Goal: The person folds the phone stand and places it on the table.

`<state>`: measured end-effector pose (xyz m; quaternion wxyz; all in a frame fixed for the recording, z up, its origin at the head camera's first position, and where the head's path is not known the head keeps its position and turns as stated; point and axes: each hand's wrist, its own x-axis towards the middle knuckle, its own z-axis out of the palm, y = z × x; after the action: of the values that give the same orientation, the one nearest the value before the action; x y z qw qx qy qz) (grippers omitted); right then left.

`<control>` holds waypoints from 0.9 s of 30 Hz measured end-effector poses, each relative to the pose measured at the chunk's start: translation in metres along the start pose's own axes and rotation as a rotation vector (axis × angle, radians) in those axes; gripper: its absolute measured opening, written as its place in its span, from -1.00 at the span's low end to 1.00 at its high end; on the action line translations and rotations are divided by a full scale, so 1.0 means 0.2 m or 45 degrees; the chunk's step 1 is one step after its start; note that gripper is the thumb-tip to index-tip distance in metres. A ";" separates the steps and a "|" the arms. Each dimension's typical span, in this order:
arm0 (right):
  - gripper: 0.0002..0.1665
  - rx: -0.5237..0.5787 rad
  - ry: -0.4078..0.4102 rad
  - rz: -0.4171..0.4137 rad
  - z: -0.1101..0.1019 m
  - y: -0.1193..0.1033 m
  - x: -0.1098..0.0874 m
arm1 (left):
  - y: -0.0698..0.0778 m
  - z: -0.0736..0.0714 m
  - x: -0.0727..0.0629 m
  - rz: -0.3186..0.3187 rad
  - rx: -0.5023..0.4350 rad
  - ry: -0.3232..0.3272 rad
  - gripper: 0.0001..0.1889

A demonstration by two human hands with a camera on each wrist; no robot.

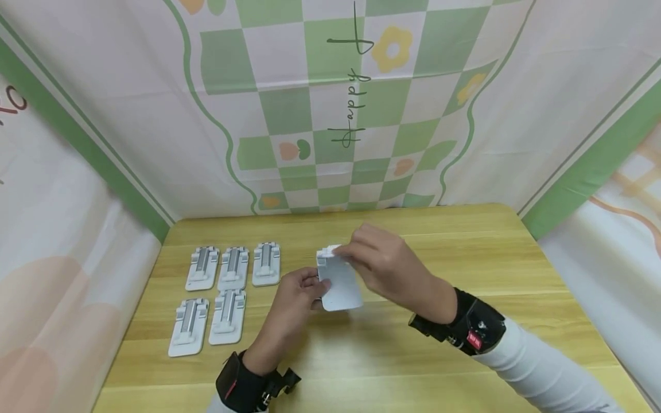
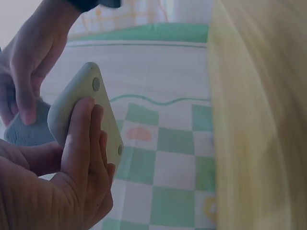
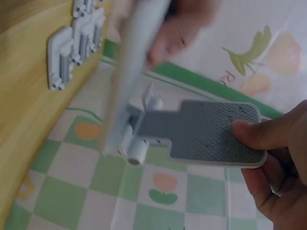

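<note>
A white folding phone stand (image 1: 343, 287) is up off the wooden table between the two hands. My left hand (image 1: 298, 293) grips its flat base, thumb on one face and fingers behind; round pads show at the base's corners in the left wrist view. My right hand (image 1: 381, 261) pinches the far end of the stand's hinged plate (image 3: 206, 132), which has a grey textured face. In the right wrist view that plate stands out at an angle from the base (image 3: 129, 72), with the hinge between them.
Several more white phone stands (image 1: 227, 316) lie folded in two rows at the left of the table (image 1: 434, 367). Behind the table's far edge hangs a green and white checked cloth (image 1: 335, 109), with cloth on both sides too.
</note>
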<state>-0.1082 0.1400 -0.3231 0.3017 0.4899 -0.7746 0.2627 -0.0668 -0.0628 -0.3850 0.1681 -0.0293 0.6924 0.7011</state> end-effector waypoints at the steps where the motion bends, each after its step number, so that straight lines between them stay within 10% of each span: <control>1: -0.83 -0.011 -0.003 -0.033 0.01 -0.01 -0.01 | 0.01 -0.01 0.00 -0.005 -0.002 0.017 -0.63; 17: -0.67 -0.288 0.061 -0.316 0.13 -0.11 -0.14 | 0.07 -0.04 0.00 0.019 -0.016 0.111 -0.59; 22: -0.84 0.109 0.014 0.020 0.11 -0.07 -0.15 | 0.07 -0.05 0.00 0.024 -0.034 0.125 -0.59; 27: -0.52 0.544 -0.083 0.810 0.08 -0.03 -0.16 | 0.07 -0.05 -0.01 0.045 -0.056 0.108 -0.58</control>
<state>-0.0955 0.1447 -0.3567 0.0713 0.2851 -0.8249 0.4829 -0.0699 -0.0726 -0.3709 0.1258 -0.0504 0.6836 0.7171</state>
